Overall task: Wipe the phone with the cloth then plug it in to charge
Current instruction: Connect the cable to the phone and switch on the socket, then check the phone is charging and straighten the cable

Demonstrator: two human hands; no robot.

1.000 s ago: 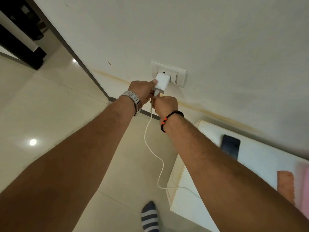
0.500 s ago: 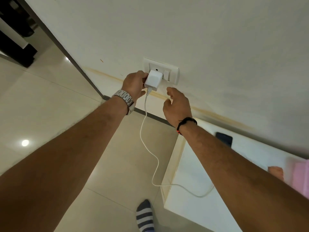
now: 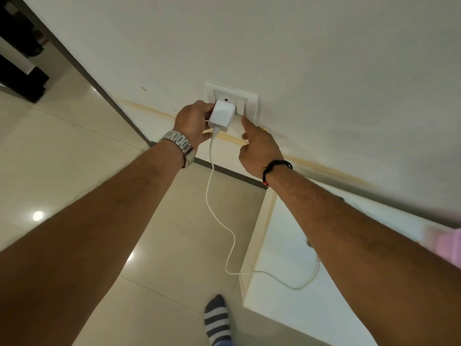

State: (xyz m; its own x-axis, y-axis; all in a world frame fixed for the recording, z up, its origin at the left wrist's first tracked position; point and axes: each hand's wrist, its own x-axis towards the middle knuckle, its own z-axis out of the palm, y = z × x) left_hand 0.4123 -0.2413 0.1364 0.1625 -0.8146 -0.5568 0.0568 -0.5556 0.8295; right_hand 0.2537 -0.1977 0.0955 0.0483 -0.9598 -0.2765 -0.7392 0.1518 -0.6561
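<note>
A white charger block (image 3: 221, 116) sits in the wall socket plate (image 3: 252, 101), and my left hand (image 3: 193, 122) grips it from the left side. My right hand (image 3: 258, 148) has its index finger stretched out, the tip touching the switch (image 3: 240, 107) just right of the block, other fingers curled. A white cable (image 3: 212, 186) hangs from the block, loops down and runs onto the white table (image 3: 287, 303) under my right forearm. The phone is hidden behind that forearm. A pink cloth (image 3: 449, 245) shows blurred at the right edge.
The wall (image 3: 299, 46) fills the upper view, with a dark skirting strip (image 3: 224, 169) along the tiled floor (image 3: 62, 158). Dark furniture (image 3: 17, 58) stands at the top left. A striped-socked foot (image 3: 217, 318) rests on the floor beside the table's corner.
My right hand let go of the cable end, swung right, then reached up with its index finger onto the switch. My left hand stayed gripping the charger block at the socket.
</note>
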